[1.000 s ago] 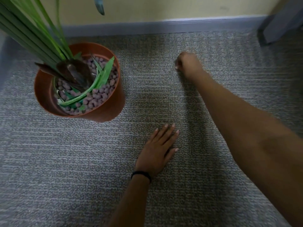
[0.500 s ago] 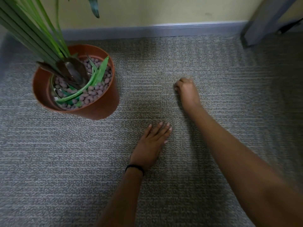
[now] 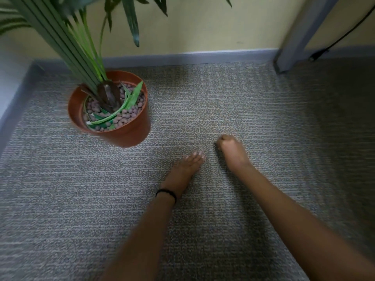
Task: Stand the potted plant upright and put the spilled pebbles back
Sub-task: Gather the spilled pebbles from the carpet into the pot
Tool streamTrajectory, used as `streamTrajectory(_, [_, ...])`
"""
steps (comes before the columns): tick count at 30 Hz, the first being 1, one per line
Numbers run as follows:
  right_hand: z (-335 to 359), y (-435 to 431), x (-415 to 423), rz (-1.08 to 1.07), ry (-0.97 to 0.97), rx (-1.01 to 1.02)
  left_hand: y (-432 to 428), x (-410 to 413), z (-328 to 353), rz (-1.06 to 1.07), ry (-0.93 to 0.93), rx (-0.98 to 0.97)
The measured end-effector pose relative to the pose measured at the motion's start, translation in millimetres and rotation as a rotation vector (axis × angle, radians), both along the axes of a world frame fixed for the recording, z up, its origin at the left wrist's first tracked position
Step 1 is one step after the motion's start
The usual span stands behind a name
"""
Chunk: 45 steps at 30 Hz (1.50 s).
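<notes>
Both forearms enter from the bottom edge of the frame and extend upward over a grey, ribbed carpet [image 3: 274, 122].

Left hand [image 3: 182, 172]: located just below frame centre. The palm faces down and lies flat on the carpet. The fingers [image 3: 195, 156] are straight and held together, gripping nothing. A black band [image 3: 166, 193] encircles the wrist.

Right hand [image 3: 231, 151]: located just right of the left hand and slightly higher in the frame; the two hands are near each other but apart. The fingers are curled inward into a fist, knuckles toward the carpet. Whether the fist encloses anything cannot be determined.

Potted plant [image 3: 81, 57]: located in the upper left of the frame, well apart from both hands. The orange-brown pot [image 3: 129, 132] stands upright on the carpet. Pebbles [image 3: 129, 113], brownish and rounded, fill the pot below the rim, around the stem base. Green stems rise toward the upper left corner; leaves hang across the top edge.

Background: a grey baseboard [image 3: 192, 57] runs along the top of the carpet beneath a yellow wall [image 3: 203, 27]. A grey furniture leg [image 3: 294, 37] stands at upper right, with a black cable [image 3: 345, 35] beside it.
</notes>
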State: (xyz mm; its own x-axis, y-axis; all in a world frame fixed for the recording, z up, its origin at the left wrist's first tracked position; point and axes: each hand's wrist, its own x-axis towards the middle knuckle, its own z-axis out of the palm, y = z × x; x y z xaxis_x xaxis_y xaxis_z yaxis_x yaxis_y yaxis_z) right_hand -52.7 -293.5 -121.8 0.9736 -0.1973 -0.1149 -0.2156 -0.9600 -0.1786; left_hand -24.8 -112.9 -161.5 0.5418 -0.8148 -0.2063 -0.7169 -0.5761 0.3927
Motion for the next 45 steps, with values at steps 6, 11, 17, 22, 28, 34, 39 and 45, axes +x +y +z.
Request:
streamTrajectory(6, [15.1,17.0,-12.4,-0.053,0.091,0.005,24.2,51.4,88.5,0.169,0.292,0.139])
streamTrajectory(11, [28.5,44.9,-15.7,0.029,0.086,0.029,68.1,73.5,107.0,0.299,0.422,-0.029])
streamTrajectory(17, [41.4,56.4,-12.4,0.136,0.046,0.006,92.1,50.9,81.0,0.471,0.642,-0.229])
streamTrajectory(22, [50.5,57.7,-8.2,-0.050,-0.057,0.289,117.4,56.7,96.2,0.556,0.761,-0.387])
streamTrajectory(28, [75.5,81.2,18.3,-0.576,-0.103,1.470,127.1,69.8,130.8,0.816,0.503,-0.739])
streamTrajectory(34, [108.7,111.2,59.0,-0.713,-0.119,1.904,122.3,83.8,136.0,1.148,0.494,-0.900])
streamTrajectory(39, [122.4,148.5,87.7,-0.698,-0.107,1.934,113.4,84.6,142.5,1.268,0.632,-1.029])
streamTrajectory(45, [119.7,176.9,98.0,-0.704,-0.136,1.610,118.6,89.1,141.1,1.221,0.589,-1.013])
